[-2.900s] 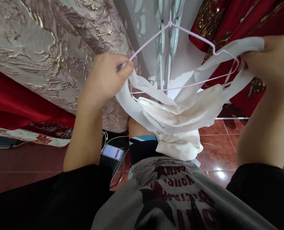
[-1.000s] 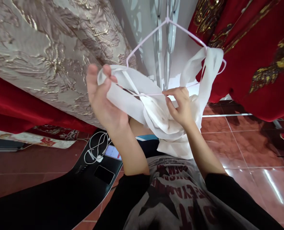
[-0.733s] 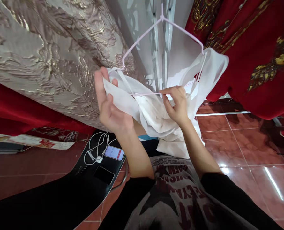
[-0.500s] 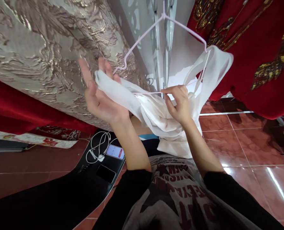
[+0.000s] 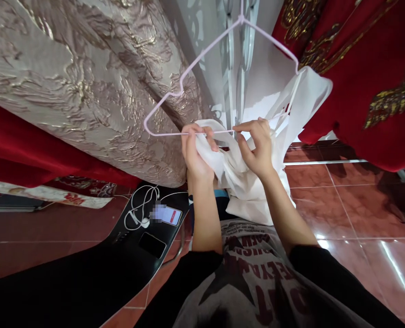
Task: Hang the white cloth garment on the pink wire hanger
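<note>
A pale pink hanger [image 5: 241,19] hangs from above, its left end bare. Sheer white cloth [image 5: 252,207] loops over its right end and falls in folds towards my lap; I cannot make out what kind of garment it is. My left hand [image 5: 199,152] is closed on a gathered part of the cloth, its fingers against the hanger's bottom bar. Further right, my right hand [image 5: 255,148] pinches the same bar between thumb and forefinger. The cloth bunches behind and below both hands.
A beige embossed curtain [image 5: 96,86] hangs at the left, red fabric with gold decoration [image 5: 352,86] at the right. A black seat [image 5: 86,282] holds a lit phone [image 5: 171,215], a dark phone [image 5: 152,246] and a white cable [image 5: 131,214]. Reddish tiles [image 5: 352,205] cover the floor.
My left hand has moved right and down, from spread fingers inside the cloth to a closed grip. The cloth has come off the hanger's left end. My right hand keeps its pinch.
</note>
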{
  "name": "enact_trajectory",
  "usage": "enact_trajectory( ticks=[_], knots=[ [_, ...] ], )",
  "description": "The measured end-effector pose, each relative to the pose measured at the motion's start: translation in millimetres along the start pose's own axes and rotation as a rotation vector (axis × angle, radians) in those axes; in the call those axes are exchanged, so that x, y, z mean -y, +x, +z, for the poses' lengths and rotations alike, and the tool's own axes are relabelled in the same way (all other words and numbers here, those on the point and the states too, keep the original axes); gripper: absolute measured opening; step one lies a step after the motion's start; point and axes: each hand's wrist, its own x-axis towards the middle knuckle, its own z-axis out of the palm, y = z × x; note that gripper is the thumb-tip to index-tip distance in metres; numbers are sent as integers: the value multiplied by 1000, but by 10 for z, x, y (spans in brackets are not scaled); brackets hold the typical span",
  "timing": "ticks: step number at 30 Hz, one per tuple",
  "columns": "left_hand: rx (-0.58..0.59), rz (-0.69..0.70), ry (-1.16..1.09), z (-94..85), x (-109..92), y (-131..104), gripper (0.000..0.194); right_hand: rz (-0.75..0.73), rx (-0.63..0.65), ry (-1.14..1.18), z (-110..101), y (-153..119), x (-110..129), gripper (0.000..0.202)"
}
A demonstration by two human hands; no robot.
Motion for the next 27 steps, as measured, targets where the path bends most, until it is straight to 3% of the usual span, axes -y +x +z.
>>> enact_trajectory(
  ticks=[2, 3, 6, 8, 9, 11, 14, 16, 19, 21, 23, 26, 27],
  knots=[
    [14, 9, 15, 59, 35, -7, 32, 6, 5, -5, -96, 65, 19, 20],
    [21, 5, 29, 68, 45, -6, 34, 2, -53, -14, -165, 105, 10, 21],
    [22, -1, 42, 59, 52, 2, 36, 15, -468, -66, -414, 216, -134, 24],
    [9, 2, 18, 58, 57, 3, 34, 76, -632, -83, -558, 252, -326, 37],
    [15, 0, 2, 62, 63, 2, 33, 118, -615, -71, -603, 254, -434, 46],
    [33, 23, -36, 73, 85, 1, 30, 218, -452, -9, -624, 233, -625, 58],
    [41, 59, -63, 75, 109, 12, 28, 314, -273, 53, -524, 184, -766, 68],
    [44, 44, -60, 62, 102, 20, 28, 293, -328, 36, -447, 175, -791, 71],
    [58, 6, -68, 47, 69, 11, 28, 211, -542, -15, -411, 209, -861, 76],
    [68, -7, -78, 47, 54, -4, 26, 240, -585, 9, -438, 246, -937, 81],
    [79, -10, -84, 52, 54, -16, 24, 356, -494, 91, -476, 273, -997, 70],
    [83, -15, -81, 56, 73, -17, 23, 521, -328, 121, -525, 271, -1040, 34],
    [79, -18, -79, 56, 79, -14, 23, 529, -324, 87, -540, 257, -1060, 33]
  ],
)
